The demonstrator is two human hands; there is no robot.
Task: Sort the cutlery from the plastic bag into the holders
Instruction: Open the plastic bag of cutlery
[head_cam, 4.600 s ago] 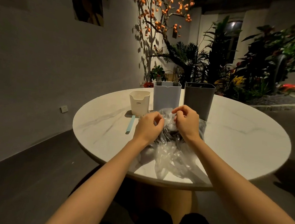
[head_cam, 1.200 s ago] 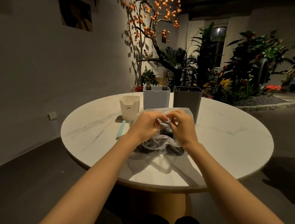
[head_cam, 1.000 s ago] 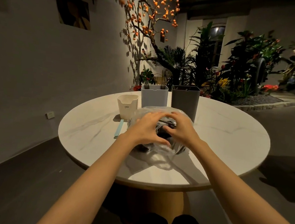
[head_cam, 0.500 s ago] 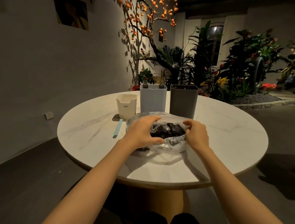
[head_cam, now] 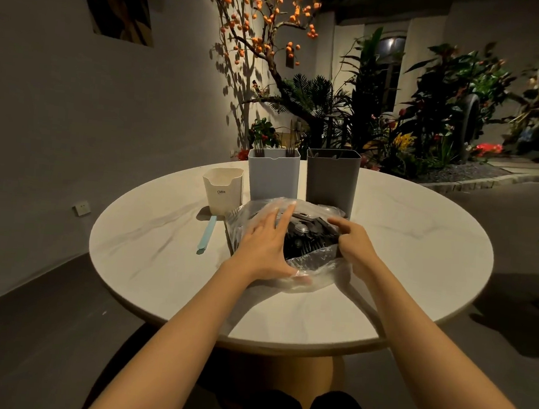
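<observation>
Holders wall off the far side; the tabletop's flanks lie open

Beyond the plastic bag [head_cam: 291, 238], at 12 o'clock, stand three holders: white holder [head_cam: 222, 189], blue-grey holder [head_cam: 273, 175], dark grey holder [head_cam: 332, 180]. A light blue stick [head_cam: 206, 235] lies at 10 o'clock. Bare table [head_cam: 419, 255] spreads toward 3 o'clock.

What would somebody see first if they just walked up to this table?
Probably the crinkly plastic bag of dark cutlery in the middle of the round white table, with the left hand and right hand pulling it open. Behind it stand three holders: cream, light blue and dark grey.
</observation>
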